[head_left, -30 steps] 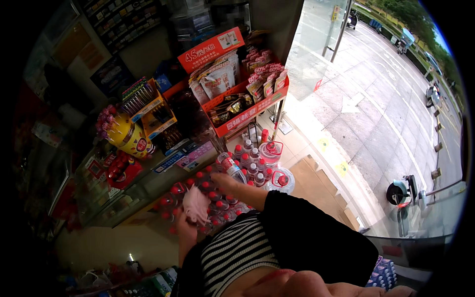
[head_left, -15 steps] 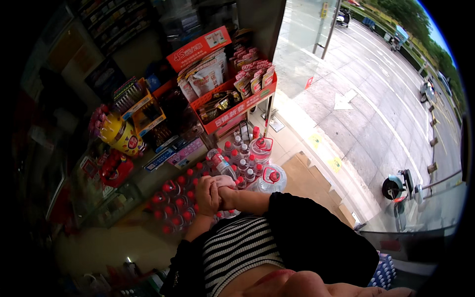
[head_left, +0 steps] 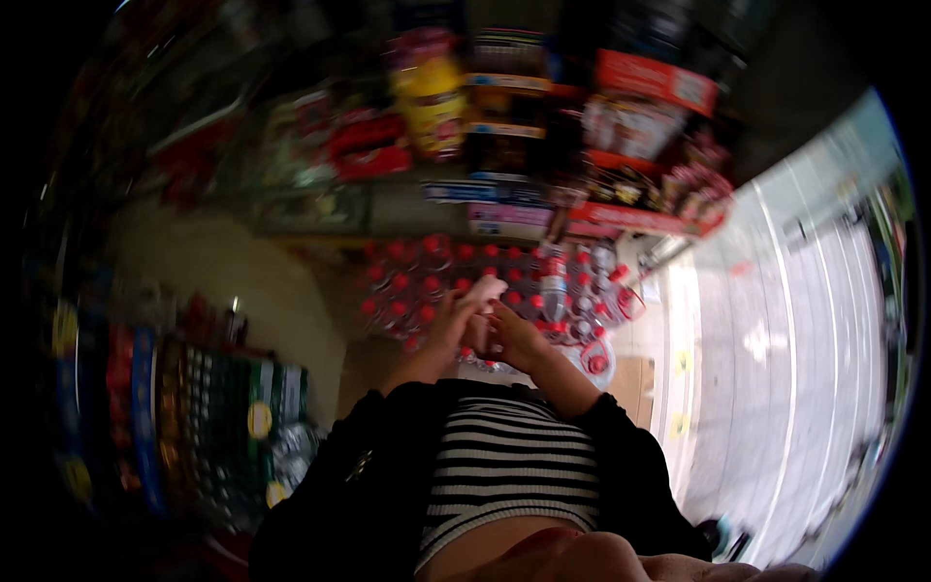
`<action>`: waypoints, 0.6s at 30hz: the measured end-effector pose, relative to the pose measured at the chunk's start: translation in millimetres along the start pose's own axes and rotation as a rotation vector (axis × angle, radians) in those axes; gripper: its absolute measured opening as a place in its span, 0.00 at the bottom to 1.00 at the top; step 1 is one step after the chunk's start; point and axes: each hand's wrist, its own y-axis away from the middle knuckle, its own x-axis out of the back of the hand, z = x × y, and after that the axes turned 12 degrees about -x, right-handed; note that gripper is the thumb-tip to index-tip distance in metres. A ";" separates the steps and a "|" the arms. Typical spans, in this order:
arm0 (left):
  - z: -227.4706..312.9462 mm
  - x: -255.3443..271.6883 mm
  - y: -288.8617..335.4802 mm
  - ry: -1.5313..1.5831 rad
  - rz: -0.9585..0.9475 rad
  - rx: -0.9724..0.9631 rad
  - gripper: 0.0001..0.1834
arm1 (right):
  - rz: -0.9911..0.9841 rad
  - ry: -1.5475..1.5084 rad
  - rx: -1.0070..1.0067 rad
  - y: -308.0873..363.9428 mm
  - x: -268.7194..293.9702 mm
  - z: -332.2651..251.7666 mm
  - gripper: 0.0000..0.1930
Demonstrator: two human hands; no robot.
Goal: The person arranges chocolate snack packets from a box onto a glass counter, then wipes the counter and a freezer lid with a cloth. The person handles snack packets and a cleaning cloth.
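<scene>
In front of my striped top, my left hand and my right hand are clasped together. The left hand's fingers press against the right hand, where a pale, brightly lit patch of skin shows. Motion blur smears the fingers, and those of the right hand are partly hidden. No object can be made out between the hands. Beyond and below them stand several packed rows of red-capped bottles. A labelled bottle lies on top of the others. To the right is a large clear jug with a red cap.
Behind the bottles runs a glass counter with a yellow tub, a red box and a red display tray of packets. Bottles fill a stack at the left. A paved street lies beyond the doorway at right.
My view has swung left, so the counter runs level across the top and the doorway has shifted toward the right edge. My hands stay clasped, now further up the picture.
</scene>
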 end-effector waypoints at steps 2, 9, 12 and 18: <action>20.6 5.7 10.1 0.064 -0.074 -0.035 0.30 | -0.137 0.084 0.000 -33.5 9.5 6.1 0.22; -1.2 150.3 45.4 0.033 0.257 -0.008 0.37 | -0.245 0.404 -0.083 -124.1 -70.7 56.2 0.26; 13.0 220.3 69.3 0.064 0.374 0.039 0.40 | -0.181 0.542 -0.173 -162.4 -123.2 88.1 0.26; 45.1 344.9 113.4 0.101 0.511 0.069 0.43 | -0.282 0.724 -0.459 -215.3 -246.1 124.1 0.26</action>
